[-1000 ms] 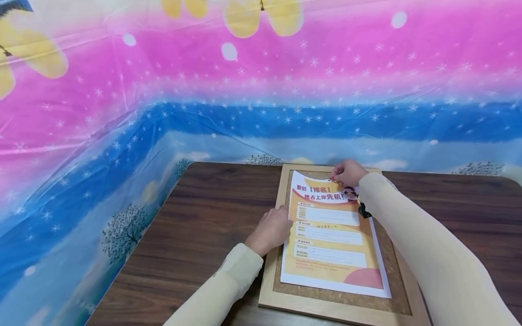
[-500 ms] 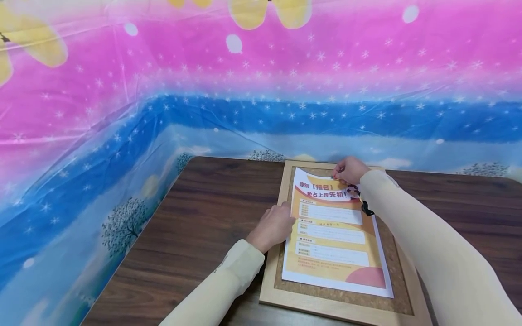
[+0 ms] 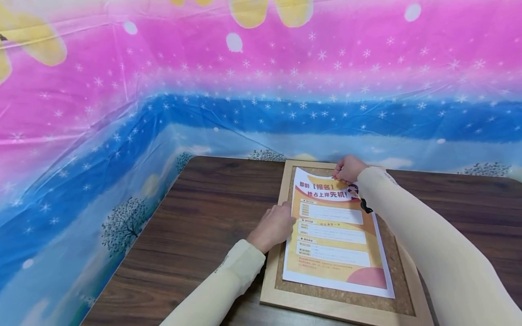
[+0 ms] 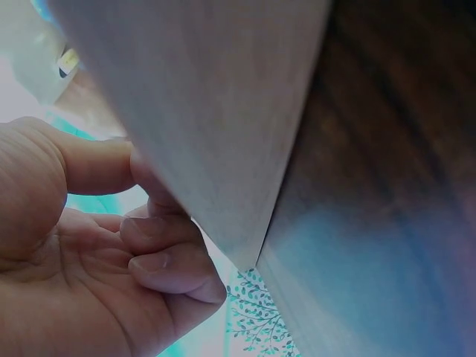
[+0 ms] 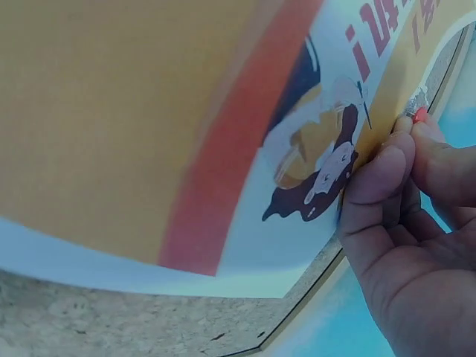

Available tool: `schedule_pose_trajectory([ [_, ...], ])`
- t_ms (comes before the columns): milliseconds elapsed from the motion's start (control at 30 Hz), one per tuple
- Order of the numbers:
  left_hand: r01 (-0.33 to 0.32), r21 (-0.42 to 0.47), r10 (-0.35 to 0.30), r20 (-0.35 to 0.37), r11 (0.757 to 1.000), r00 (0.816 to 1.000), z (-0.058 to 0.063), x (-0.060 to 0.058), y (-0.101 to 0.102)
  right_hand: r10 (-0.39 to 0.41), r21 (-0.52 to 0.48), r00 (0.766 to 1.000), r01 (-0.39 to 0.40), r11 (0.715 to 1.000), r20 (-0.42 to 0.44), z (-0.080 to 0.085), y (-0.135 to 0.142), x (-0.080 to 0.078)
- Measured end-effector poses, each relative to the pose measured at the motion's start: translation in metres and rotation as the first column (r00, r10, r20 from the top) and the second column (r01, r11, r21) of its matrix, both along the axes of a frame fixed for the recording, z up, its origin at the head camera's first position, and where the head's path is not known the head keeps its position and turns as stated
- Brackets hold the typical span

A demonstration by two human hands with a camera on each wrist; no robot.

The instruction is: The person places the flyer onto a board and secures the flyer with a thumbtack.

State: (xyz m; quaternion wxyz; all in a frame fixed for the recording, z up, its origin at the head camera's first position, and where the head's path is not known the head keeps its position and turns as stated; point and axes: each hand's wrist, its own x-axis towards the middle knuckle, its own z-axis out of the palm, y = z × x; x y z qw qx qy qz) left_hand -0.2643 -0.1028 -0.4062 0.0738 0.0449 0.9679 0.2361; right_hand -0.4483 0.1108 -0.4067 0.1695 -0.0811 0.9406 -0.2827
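A printed yellow and white poster (image 3: 326, 235) lies on a cork board (image 3: 346, 296) with a pale wooden frame. Near the poster's top edge, my right hand (image 3: 350, 170) pinches a small red push pin (image 5: 420, 114) between thumb and finger. Its other fingers are curled beside the paper in the right wrist view. My left hand (image 3: 274, 226) is at the poster's left edge with curled fingers, holding that edge. In the left wrist view, the wooden frame (image 4: 208, 111) hides some of the left fingertips.
The board rests on a dark brown wooden table (image 3: 204, 213), its far end close to the table's back edge. Behind hangs a pink and blue patterned cloth (image 3: 265, 81), which also runs down the left side.
The head view has tilted down slightly, then steadied. My right hand stays at the poster's top edge with the push pin, and my left hand stays at the left edge.
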Motion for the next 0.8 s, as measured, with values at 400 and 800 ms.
schedule_pose_trajectory([
  [400, -0.003, 0.002, 0.003, 0.011, 1.000, 1.000, 0.001, -0.001, 0.000, 0.002, 0.063, 1.000, -0.001, 0.998, -0.016, 0.008, -0.003, 0.006],
  [800, -0.006, 0.004, 0.006, 0.004, 1.000, 1.000, 0.000, -0.001, 0.001, -0.040, 0.023, 0.999, 0.040, 0.999, -0.010, 0.009, -0.001, 0.011],
])
